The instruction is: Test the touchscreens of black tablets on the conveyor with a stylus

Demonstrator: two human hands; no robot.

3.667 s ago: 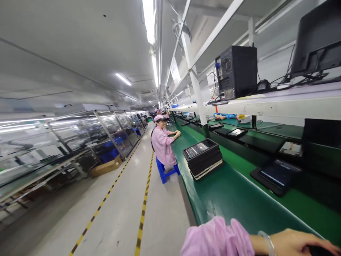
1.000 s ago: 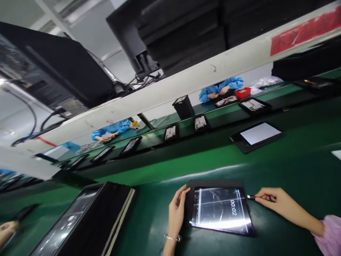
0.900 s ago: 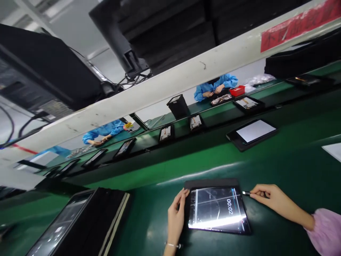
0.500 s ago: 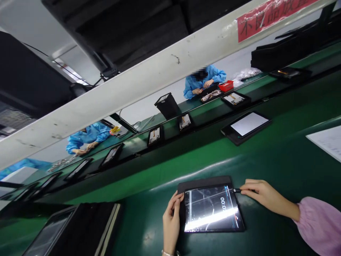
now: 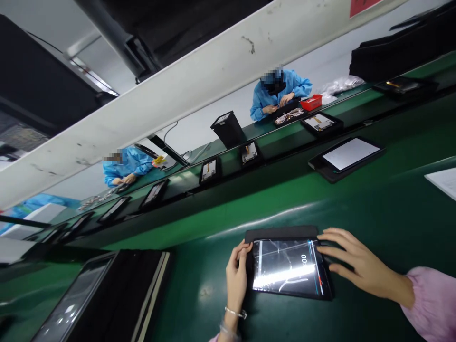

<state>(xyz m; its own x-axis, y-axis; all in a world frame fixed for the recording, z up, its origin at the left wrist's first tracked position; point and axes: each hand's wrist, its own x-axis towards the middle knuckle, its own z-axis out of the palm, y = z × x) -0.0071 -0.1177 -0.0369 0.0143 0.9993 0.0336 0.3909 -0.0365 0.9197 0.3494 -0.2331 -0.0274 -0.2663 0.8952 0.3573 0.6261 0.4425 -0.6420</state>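
A tablet [image 5: 285, 266] with a lit, glossy screen lies on a dark foam pad [image 5: 281, 232] on the green bench in front of me. White lines and large digits show on its screen, along with a bright glare band. My left hand [image 5: 237, 273] grips the left edge, thumb on top near the upper corner. At the right edge, my right hand [image 5: 356, 261] has its fingers spread, with the fingertips on or just beside the upper right corner. No plug can be seen at that edge.
Another tablet [image 5: 351, 154] with a white screen rests on a pad at back right. A stack of black trays [image 5: 124, 289] stands at left. Beyond, a conveyor line carries trays with display parts [image 5: 208, 170]. Two workers in blue sit across. Papers [image 5: 443, 183] lie at right.
My right hand has let go of the small black plug it pinched at the tablet's right edge, and its fingers have spread. The left hand keeps its grip. The view has shifted slightly.
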